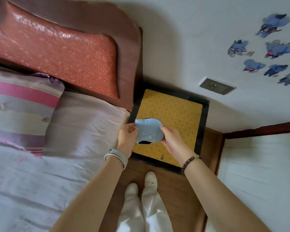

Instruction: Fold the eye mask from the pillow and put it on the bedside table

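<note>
A light blue eye mask [148, 129] with white writing and a dark underside is held folded over, above the bedside table [174, 111]. My left hand [128, 137] pinches its left edge. My right hand [170, 137] grips its right edge from the other side. The table has a yellow patterned top inside a black frame and stands between the bed and the wall. A striped pillow [22, 106] lies at the head of the bed, far left of the mask.
The red padded headboard [60, 52] rises behind the pillow. A pale bedsheet [57, 164] covers the bed at left. A wall socket [216, 86] and blue stickers [273, 47] are on the white wall. My legs and white shoes [151, 180] stand on wooden floor.
</note>
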### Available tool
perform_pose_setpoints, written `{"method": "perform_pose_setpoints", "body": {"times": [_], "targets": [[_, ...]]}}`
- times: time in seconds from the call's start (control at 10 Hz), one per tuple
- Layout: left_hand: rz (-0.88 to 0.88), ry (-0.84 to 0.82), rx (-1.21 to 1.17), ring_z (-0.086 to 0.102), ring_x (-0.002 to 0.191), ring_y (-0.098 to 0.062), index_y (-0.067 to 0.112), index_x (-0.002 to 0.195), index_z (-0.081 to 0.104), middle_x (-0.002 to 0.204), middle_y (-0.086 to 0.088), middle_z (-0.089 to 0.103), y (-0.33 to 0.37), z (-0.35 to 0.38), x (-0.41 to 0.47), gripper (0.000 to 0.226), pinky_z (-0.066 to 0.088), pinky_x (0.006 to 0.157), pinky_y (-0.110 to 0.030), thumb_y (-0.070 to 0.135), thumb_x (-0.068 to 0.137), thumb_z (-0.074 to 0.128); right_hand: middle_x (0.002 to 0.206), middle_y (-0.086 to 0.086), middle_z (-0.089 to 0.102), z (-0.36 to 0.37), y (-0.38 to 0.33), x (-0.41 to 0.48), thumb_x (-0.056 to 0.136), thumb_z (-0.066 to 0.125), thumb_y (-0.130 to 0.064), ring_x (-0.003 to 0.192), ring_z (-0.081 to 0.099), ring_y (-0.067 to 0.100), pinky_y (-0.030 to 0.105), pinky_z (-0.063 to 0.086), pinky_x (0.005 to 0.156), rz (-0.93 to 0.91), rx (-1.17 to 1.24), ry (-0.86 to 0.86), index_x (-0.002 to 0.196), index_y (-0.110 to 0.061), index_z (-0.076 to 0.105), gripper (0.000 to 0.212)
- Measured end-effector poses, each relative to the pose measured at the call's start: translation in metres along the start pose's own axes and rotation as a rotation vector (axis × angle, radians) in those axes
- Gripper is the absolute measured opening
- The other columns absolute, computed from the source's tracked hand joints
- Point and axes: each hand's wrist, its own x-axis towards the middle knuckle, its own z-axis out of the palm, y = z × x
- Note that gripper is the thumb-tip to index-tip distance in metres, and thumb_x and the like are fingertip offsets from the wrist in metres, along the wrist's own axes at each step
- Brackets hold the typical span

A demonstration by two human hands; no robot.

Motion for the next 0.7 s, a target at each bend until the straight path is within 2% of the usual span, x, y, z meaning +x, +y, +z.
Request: {"method": "perform_pose_setpoints", "body": {"times": [0.1,0.2,0.3,0.4,0.5,0.6,0.7], "targets": [[-0.034,-0.012,0.043,0.065,0.109,-0.037,0.016,0.134,0.057,0.121,-0.011,0.067,-0.007,0.007,0.022,0.04,0.054,0.089,-0.051,0.011,0.096,0.05,0.102,0.003,0.056,0.004,0.005,0.025,0.101,0.049,-0.018,0.098,0.059,0.02,0.035,0.053,0.083,0.08,0.111,0.023,0.139,0.001,0.044,0.043],[-0.059,-0.046,-0.029,0.067,0.106,-0.031,0.019,0.131,0.061,0.118,-0.009,0.069,-0.015,0.011,0.038,0.038,0.054,0.093,-0.051,0.014,0.096,0.047,0.101,0.004,0.057,0.006,0.009,0.041,0.101,0.049,-0.018,0.095,0.06,0.019,0.033,0.054,0.078,0.105,0.172,0.056,0.132,-0.003,0.05,0.035],[-0.129,-0.066,-0.108,0.069,0.099,-0.024,0.02,0.123,0.067,0.109,-0.005,0.072,-0.015,0.011,0.043,0.036,0.06,0.075,-0.036,0.019,0.093,0.046,0.1,0.005,0.06,0.006,0.014,0.047,0.101,0.048,-0.021,0.091,0.061,0.017,0.03,0.055,0.071,0.13,0.188,0.075,0.107,-0.008,0.056,0.017],[-0.207,-0.093,-0.162,0.066,0.109,-0.026,0.013,0.13,0.059,0.12,-0.008,0.068,-0.012,0.015,0.044,0.036,0.056,0.08,-0.031,0.015,0.098,0.043,0.101,0.008,0.061,0.005,0.018,0.048,0.102,0.047,-0.026,0.093,0.063,0.018,0.03,0.055,0.072,0.143,0.221,0.056,0.098,-0.011,0.057,0.018],[-0.262,-0.151,-0.182,0.06,0.116,-0.027,0.011,0.134,0.054,0.128,-0.011,0.061,-0.007,0.017,0.042,0.036,0.046,0.101,-0.033,0.012,0.101,0.04,0.102,0.006,0.061,0.006,0.017,0.041,0.103,0.045,-0.03,0.093,0.063,0.016,0.028,0.055,0.067,0.141,0.244,0.038,0.114,-0.012,0.052,0.022],[-0.183,-0.232,-0.163,0.056,0.1,-0.016,0.021,0.128,0.055,0.113,0.001,0.058,-0.006,0.009,0.031,0.03,0.044,0.091,-0.032,0.023,0.101,0.041,0.111,0.005,0.062,0.004,0.015,0.035,0.103,0.042,-0.036,0.094,0.062,0.014,0.026,0.055,0.072,0.12,0.229,0.046,0.133,-0.014,0.047,0.037],[-0.036,-0.231,-0.207,0.056,0.096,-0.012,0.028,0.124,0.06,0.106,0.01,0.061,-0.003,-0.007,0.014,0.03,0.047,0.086,-0.032,0.025,0.099,0.045,0.146,0.007,0.048,-0.005,0.013,0.019,0.101,0.041,-0.046,0.125,0.053,0.022,0.043,0.041,0.11,0.012,-0.013,0.116,0.149,-0.017,0.034,0.056]]}}
